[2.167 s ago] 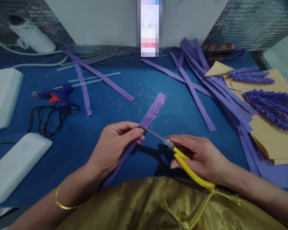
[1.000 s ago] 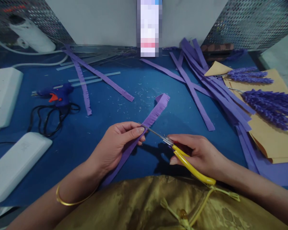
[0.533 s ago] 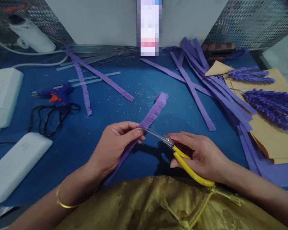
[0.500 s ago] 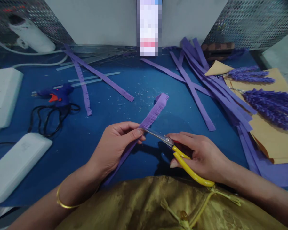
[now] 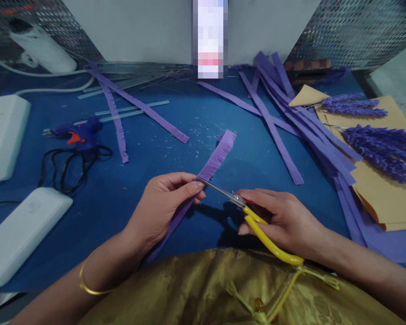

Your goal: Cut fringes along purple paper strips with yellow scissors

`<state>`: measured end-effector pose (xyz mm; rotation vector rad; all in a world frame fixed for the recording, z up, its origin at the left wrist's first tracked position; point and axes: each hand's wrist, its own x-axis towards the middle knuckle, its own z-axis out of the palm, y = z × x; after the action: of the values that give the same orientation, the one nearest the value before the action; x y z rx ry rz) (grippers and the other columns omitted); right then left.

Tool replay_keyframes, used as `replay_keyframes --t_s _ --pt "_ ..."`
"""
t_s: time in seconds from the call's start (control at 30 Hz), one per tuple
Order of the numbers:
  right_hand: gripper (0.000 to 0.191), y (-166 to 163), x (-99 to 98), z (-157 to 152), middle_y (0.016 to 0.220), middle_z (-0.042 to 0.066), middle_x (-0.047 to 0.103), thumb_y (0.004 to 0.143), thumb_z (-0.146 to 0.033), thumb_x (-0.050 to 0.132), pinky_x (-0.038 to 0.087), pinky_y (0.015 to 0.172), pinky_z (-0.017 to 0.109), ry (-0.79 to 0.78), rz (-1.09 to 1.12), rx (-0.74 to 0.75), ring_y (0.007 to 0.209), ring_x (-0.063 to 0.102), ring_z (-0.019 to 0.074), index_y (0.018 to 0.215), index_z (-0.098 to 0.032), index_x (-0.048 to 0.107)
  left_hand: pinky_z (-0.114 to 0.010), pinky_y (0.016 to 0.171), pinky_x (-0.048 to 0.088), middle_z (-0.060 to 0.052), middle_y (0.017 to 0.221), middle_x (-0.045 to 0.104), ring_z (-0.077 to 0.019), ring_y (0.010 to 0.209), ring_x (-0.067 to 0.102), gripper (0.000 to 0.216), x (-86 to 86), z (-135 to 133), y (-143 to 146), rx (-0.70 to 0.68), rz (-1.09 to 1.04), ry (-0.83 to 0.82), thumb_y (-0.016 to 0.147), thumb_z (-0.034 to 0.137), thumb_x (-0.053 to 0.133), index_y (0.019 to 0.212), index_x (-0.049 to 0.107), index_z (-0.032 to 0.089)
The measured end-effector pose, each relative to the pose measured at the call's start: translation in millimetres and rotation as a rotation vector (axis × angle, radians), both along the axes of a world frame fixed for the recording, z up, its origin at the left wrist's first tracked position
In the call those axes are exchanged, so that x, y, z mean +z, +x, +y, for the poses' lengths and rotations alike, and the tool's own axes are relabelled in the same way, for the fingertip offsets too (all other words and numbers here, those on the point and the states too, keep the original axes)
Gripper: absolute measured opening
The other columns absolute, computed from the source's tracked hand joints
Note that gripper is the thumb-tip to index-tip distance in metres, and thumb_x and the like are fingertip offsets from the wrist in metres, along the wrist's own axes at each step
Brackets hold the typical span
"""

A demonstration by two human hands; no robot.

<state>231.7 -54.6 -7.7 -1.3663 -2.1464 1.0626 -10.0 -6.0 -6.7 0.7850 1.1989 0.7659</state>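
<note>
Above the bench, the left hand pinches a purple paper strip while the right hand grips yellow scissors, blades at its edge (short, evenly spaced snips should keep the fringe neat).

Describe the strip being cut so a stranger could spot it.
At the near middle of the blue table, the left hand pinches a purple paper strip, met by yellow-handled scissors in the right hand. Unlike the flat strips around, it alone is held up, its far end fringed.
</note>
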Motion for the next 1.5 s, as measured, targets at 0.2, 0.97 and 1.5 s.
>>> replay_keyframes --t_s 0.2,0.97,1.5 --pt "0.045 0.8 -1.4 0.1 0.075 0.001 0.062 0.092 -0.058 0.062 0.041 0.059 0.026 0.015 -0.013 0.014 0.063 0.055 0.0150 0.113 -0.018 0.068 -0.021 0.061 0.051 0.001 0.063 0.072 -0.0105 0.058 0.063 0.005 0.0 0.4 0.3 0.001 0.009 -0.003 0.072 0.024 0.082 0.072 0.078 0.021" --pt "0.051 1.0 -3.6 0.4 0.077 0.003 0.064 0.093 -0.060 0.060 0.042 0.059 0.026 0.004 -0.015 0.006 0.064 0.056 0.0156 0.118 -0.016 0.067 -0.019 0.060 0.048 0.001 0.063 0.071 -0.0096 0.059 0.061 0.009 2.7 2.5 -0.3 -0.026 -0.032 -0.028 0.074 0.025 0.079 0.068 0.077 0.019" --pt "0.054 -1.1 -1.8 -0.4 0.080 0.003 0.065 0.088 -0.060 0.066 0.040 0.059 0.027 0.027 -0.058 -0.030 0.065 0.057 0.0168 0.121 -0.018 0.066 -0.014 0.064 0.049 0.003 0.068 0.075 -0.0073 0.063 0.064 0.002 -1.4 0.5 -2.2 0.014 -0.012 0.059 0.076 0.024 0.081 0.076 0.079 0.022"
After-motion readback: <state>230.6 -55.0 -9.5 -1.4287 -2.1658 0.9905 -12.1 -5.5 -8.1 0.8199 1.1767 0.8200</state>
